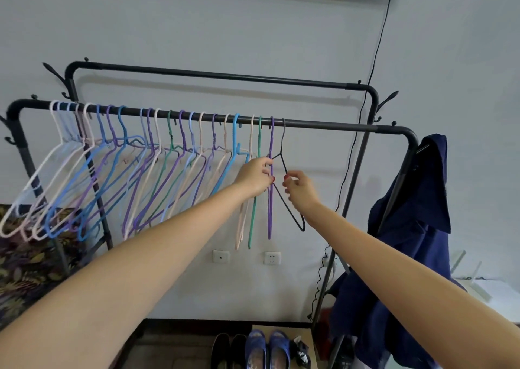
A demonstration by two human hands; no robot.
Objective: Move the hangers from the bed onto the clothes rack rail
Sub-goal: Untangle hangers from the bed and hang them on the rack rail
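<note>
A black clothes rack rail [323,126] runs across the view at head height. Several pastel hangers [157,154] in white, pink, blue, purple and green hang along it. At the right end of the row hangs a thin black hanger [282,140], hooked over the rail. My left hand [257,175] pinches the black hanger's shoulder next to a purple hanger [271,199]. My right hand [299,190] pinches the black hanger's right arm a little lower. The bed is not in view.
A second, higher rail [219,75] stands behind. A dark blue garment [408,228] hangs on the rack's right post. Wall sockets [272,257], a black cable [365,109], shoes [266,349] on the floor and a patterned cloth [25,270] at left.
</note>
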